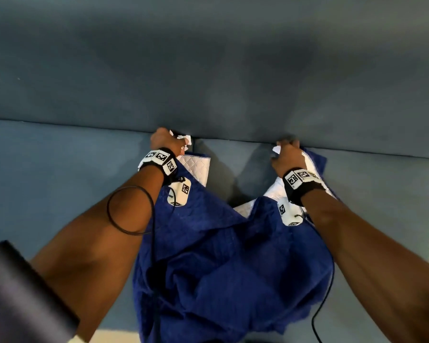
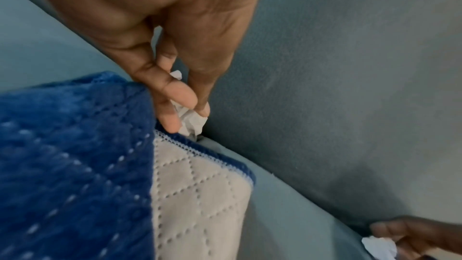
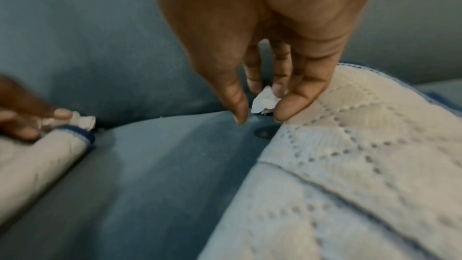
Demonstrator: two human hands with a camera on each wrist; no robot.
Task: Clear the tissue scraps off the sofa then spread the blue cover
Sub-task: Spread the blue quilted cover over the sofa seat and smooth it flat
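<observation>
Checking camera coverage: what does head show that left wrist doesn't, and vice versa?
Head only: both forearms with tagged wristbands, the full bunched blue cover draped over the seat front, and the sofa's whole backrest.

Left wrist only: close detail of the left hand, fingertips pinching a crumpled tissue scrap at the seat-backrest crease, beside the cover's white quilted underside.

Both: each hand holding a tissue scrap at the crease; the right hand with its scrap appears only at the left wrist frame's corner.

L hand (image 2: 175, 33) pinches tissue scrap (image 2: 191, 121) w/ blue cover (image 2: 75, 165) edge.
</observation>
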